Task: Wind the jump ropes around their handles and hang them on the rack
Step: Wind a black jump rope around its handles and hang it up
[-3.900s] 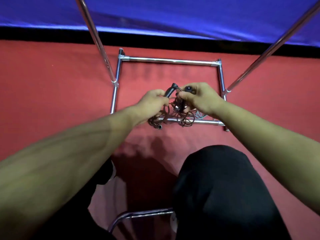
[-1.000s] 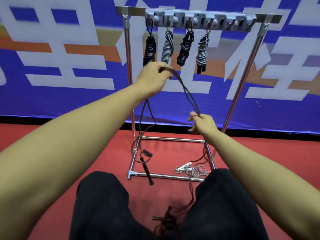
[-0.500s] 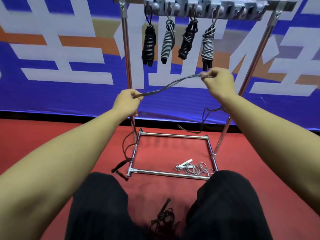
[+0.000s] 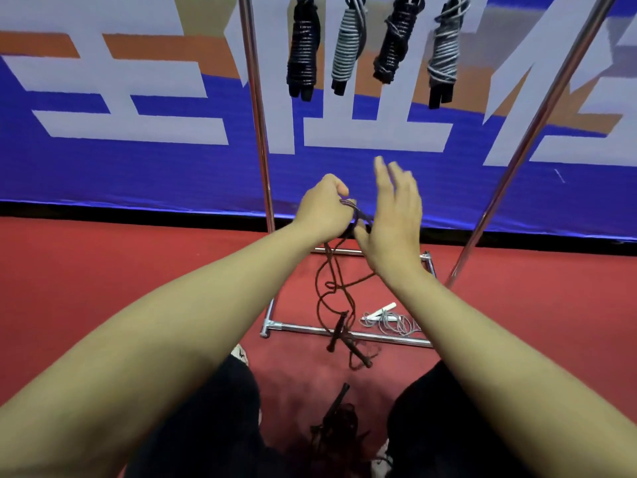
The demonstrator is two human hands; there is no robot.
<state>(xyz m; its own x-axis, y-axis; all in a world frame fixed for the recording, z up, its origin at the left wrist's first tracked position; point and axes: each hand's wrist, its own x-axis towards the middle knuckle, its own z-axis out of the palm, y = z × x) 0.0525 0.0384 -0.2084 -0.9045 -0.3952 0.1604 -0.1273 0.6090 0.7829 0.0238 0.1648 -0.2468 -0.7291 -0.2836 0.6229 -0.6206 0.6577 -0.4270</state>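
My left hand (image 4: 324, 212) grips the folded middle of a dark jump rope (image 4: 331, 288). Its strands hang down in loops, and its two dark handles (image 4: 339, 331) dangle just above the rack's front base bar. My right hand (image 4: 393, 215) is beside the left, fingers straight and spread, the thumb touching the rope near the fold. Several wound ropes (image 4: 348, 46), black and grey, hang from the top of the chrome rack (image 4: 256, 108). A white rope (image 4: 389, 319) lies loose inside the rack base. Another dark rope (image 4: 337, 419) lies tangled on the floor between my knees.
The floor is red, with a blue, white and orange banner (image 4: 138, 132) behind the rack. The rack's right post (image 4: 531, 132) slants up to the right. My black-clad knees (image 4: 444, 426) fill the bottom of the view.
My hands have come together from being spread apart with the rope stretched between them. The right hand has opened, and the handles now dangle over the base bar. The view tilted down.
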